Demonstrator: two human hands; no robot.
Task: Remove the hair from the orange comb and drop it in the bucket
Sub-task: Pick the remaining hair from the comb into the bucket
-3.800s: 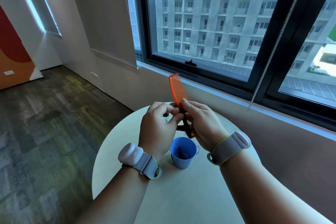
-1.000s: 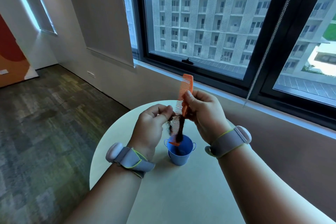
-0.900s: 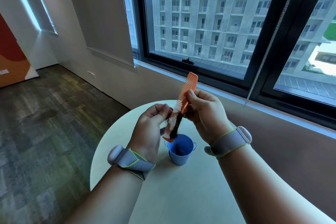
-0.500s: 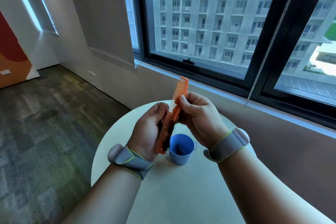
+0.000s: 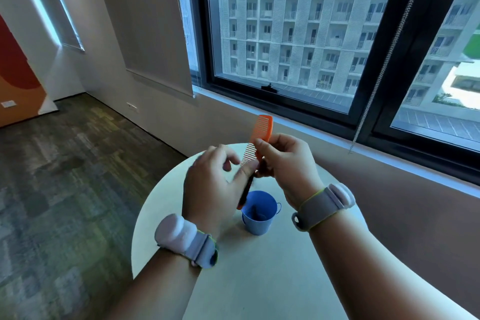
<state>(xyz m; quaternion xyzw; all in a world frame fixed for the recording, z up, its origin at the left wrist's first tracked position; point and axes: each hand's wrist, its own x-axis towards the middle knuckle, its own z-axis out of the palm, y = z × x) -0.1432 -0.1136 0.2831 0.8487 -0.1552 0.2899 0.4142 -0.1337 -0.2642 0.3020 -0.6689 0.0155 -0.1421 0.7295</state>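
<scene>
My right hand grips the orange comb around its middle and holds it nearly upright above the table. The comb's lower end reaches down to just over the small blue bucket. Dark hair clings to the comb's lower teeth. My left hand is blurred beside the comb, fingers spread, with its thumb against the lower teeth near the hair. Some dark hair lies inside the bucket. Whether the left hand pinches any hair is unclear.
The bucket stands on a round pale table close to a wall with a large window. A blind chain hangs at the right. Carpeted floor stretches to the left.
The comb has turned more upright in my right hand. My left hand has opened its fingers and shifted along the lower teeth, moving fast enough to blur.
</scene>
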